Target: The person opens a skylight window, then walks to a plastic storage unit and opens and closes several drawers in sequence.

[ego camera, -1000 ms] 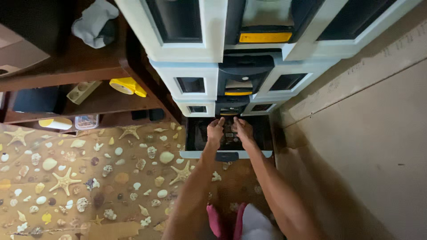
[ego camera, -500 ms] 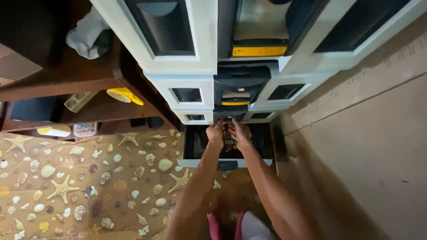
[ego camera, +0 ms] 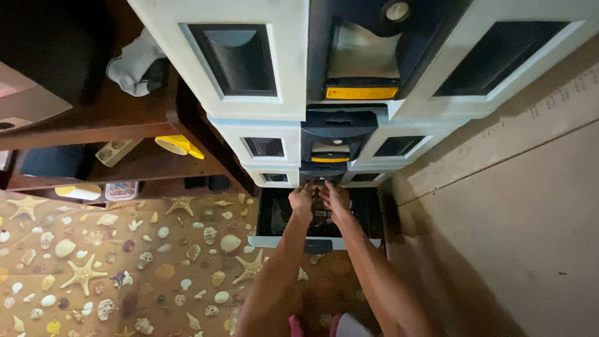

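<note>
Both hands (ego camera: 319, 198) reach into the open bottom drawer (ego camera: 315, 242), shelves (ego camera: 125, 163) left.

floor (ego camera: 93, 262) is showing a seashell-and-starfish covering. white drawer stack (ego camera: 293, 131) is sitting directly on it against the wall, bottom drawer (ego camera: 315, 240) sticking out open. brown wooden shelf unit (ego camera: 125, 162) is standing on it just beside the stack.

Open bottom drawer (ego camera: 274, 240) reachable from above; closed drawers (ego camera: 324, 150) overhang rear; wooden shelf (ego camera: 125, 162) left, wall (ego camera: 511, 206) right.
</note>
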